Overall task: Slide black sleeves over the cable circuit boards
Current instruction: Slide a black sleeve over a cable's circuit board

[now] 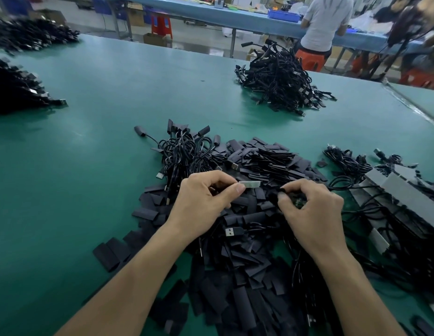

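My left hand (pixel 206 197) pinches a thin pale strip, a flat sleeve seen edge-on or a board (pixel 250 184), between thumb and forefinger. A little to its right, my right hand (pixel 313 207) grips a small green circuit board (pixel 298 202) on a black cable, with a black piece at its fingertips. Both hands hover over a heap of flat black sleeves (pixel 235 263) on the green table (pixel 90 166). The two hands are about a hand's width apart.
Black cables (pixel 187 151) lie tangled behind the sleeves. A finished cable pile (pixel 281 81) sits far right, more piles (pixel 15 88) at far left. Grey trays (pixel 400 190) with cables stand at the right. A person (pixel 325 23) works at another table behind.
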`<state>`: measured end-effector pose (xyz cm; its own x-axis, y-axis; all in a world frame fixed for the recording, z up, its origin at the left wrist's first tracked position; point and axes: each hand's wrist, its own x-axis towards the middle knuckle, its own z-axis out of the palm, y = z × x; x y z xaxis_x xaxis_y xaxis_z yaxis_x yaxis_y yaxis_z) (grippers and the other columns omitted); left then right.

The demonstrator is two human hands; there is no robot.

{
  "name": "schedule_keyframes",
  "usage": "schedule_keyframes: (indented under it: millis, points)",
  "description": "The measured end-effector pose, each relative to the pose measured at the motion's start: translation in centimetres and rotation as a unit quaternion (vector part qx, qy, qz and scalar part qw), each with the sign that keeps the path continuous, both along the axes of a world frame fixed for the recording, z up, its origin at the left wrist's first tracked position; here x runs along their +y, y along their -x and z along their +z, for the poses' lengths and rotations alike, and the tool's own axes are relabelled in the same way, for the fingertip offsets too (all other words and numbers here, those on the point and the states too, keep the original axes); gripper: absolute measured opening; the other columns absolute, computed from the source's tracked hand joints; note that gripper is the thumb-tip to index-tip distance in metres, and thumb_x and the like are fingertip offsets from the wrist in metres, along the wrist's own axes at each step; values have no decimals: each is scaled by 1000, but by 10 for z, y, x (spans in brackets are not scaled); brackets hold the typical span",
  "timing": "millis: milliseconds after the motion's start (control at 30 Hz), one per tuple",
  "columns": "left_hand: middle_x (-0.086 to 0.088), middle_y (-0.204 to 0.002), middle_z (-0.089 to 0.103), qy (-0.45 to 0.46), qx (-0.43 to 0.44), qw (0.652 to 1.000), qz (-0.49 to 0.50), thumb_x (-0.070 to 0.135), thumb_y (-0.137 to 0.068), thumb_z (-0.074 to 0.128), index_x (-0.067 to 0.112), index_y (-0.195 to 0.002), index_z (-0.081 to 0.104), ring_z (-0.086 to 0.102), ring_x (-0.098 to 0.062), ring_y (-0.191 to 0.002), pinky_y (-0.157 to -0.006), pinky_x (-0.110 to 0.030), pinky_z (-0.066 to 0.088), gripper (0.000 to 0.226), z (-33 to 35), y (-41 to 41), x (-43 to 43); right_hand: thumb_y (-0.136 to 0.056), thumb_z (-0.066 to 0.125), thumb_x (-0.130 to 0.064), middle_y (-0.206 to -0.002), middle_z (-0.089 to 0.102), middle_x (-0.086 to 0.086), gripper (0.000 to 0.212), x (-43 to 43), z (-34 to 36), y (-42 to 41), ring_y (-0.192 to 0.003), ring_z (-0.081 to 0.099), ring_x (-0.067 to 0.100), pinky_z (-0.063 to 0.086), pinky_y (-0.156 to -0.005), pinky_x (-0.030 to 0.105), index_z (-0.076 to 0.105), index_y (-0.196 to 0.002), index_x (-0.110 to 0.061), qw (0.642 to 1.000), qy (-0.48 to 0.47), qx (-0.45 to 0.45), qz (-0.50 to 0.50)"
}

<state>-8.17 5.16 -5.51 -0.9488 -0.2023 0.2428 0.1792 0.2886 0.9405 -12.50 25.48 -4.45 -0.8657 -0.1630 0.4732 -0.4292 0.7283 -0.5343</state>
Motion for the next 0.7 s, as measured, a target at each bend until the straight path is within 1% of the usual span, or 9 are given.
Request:
schedule_keyframes:
  millis: [100,133,233,300,367,400,500,600,700]
  points:
    - [3,-71,69,-5,-8,1000,0,24,-87,77,28,-83,73,65,-11,-56,-52,-22,52,8,-2,1,0,-81,77,-13,-77,63,-23,23,4,-2,2,-74,60,1,47,-70,19,64,-80,-31,999,47,-2,18]
    - [4,-70,67,7,-5,1000,6,25,-87,77,28,-83,73,61,-8,-56,-53,-22,51,7,-3,1,0,-82,77,-14,-76,63,-22,22,4,-3,3,-76,60,0,45,-67,14,63,-79,-31,998,53,-4,22]
    - [1,-70,68,17,2,1000,5,33,-87,75,28,-85,74,58,-14,-59,-56,-27,48,6,0,1,1,-83,77,-19,-77,64,-19,15,4,-6,5,-78,61,0,50,-70,20,66,-83,-29,998,58,6,32]
    - [4,-60,61,4,5,1000,-8,48,-90,66,28,-80,74,51,-21,-53,-51,-32,43,24,1,-1,2,-84,76,-22,-86,67,-20,13,4,-6,6,-85,63,-1,53,-76,23,72,-95,-28,997,67,18,46]
    - [10,-48,42,-3,3,1000,-8,56,-93,56,19,-70,69,34,-9,-44,-44,-23,29,45,2,-1,2,-83,76,-24,-87,65,-26,29,4,-7,6,-87,62,-9,49,-76,11,73,-112,-27,995,80,11,55]
    - [10,-47,39,-2,0,1000,-5,53,-93,56,16,-68,67,31,-7,-44,-45,-21,27,47,1,0,1,-81,78,-26,-79,65,-27,37,5,-7,5,-80,61,-10,45,-72,6,70,-117,-30,994,94,-2,56]
    - [8,-50,54,-5,-16,1000,-13,42,-92,64,24,-77,74,42,-7,-46,-46,-21,35,26,1,1,1,-76,83,-31,-77,66,-25,47,6,-6,5,-59,57,-3,39,-60,5,63,-118,-40,991,116,-24,61]
    - [6,-63,68,-49,-33,997,-39,32,-94,66,21,-82,71,56,-6,-51,-48,-17,44,18,1,2,2,-76,84,-28,-79,66,-25,31,6,-6,5,-65,60,-4,40,-61,4,70,-100,-41,990,121,-23,71]
    - [1,-79,76,-58,-45,995,-60,20,-95,67,17,-88,68,67,-9,-62,-52,-19,50,8,-1,3,3,-78,83,-25,-85,66,-31,28,5,-6,3,-74,62,-7,42,-66,3,73,-100,-39,988,113,-25,98]
